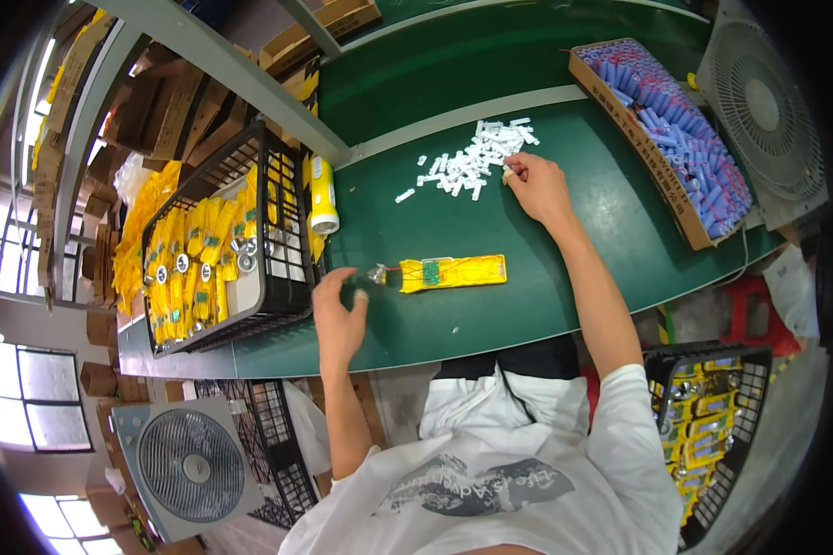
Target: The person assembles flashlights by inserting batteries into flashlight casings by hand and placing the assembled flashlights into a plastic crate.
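On the green table lies a yellow plastic housing [472, 269] with a small green circuit board [431, 272] and thin wires at its left end. Wires lead to a small shiny lamp-like part [378, 274] beside it. My left hand [339, 319] is just left of that part, thumb and fingers apart, with nothing seen in it. Farther back is a loose pile of small white pieces [467, 166]. My right hand [535, 188] reaches the pile's right edge with fingertips pinched together; what they hold, if anything, is too small to make out.
A black crate [292, 268] of yellow assemblies stands at left, beside a yellow cylinder [323, 194]. At right are a carton [685, 208] of blue-purple cells and a fan [761, 106]. Another crate [759, 388] sits below at right, a box fan [190, 467] at lower left.
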`<control>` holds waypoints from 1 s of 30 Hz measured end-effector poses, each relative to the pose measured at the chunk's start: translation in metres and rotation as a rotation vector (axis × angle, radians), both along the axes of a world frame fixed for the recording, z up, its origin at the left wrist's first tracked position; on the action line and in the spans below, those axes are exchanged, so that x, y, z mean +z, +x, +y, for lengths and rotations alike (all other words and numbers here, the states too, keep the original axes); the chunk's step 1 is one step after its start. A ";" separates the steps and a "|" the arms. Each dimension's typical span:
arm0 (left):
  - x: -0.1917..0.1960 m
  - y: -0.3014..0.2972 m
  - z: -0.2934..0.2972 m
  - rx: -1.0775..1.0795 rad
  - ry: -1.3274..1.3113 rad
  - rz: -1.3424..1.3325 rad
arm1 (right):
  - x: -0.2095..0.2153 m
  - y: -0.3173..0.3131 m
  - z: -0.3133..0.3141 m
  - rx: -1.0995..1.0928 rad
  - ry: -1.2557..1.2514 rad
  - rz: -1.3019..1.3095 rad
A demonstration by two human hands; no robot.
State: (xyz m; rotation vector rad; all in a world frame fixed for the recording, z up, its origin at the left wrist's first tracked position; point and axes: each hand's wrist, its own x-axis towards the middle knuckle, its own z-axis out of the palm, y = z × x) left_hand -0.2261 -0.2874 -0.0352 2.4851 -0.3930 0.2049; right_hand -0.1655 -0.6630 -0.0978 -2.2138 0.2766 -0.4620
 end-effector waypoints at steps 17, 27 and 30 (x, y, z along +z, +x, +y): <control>-0.033 0.002 -0.105 -0.528 -0.057 0.003 | 0.031 0.004 0.020 0.350 -0.389 0.121; -0.024 0.003 -0.097 -0.518 -0.076 0.029 | 0.119 -0.041 -0.109 -0.183 -0.416 -0.161; -0.029 0.002 -0.106 -0.540 -0.085 0.005 | 0.127 -0.063 -0.223 -0.265 -0.568 0.313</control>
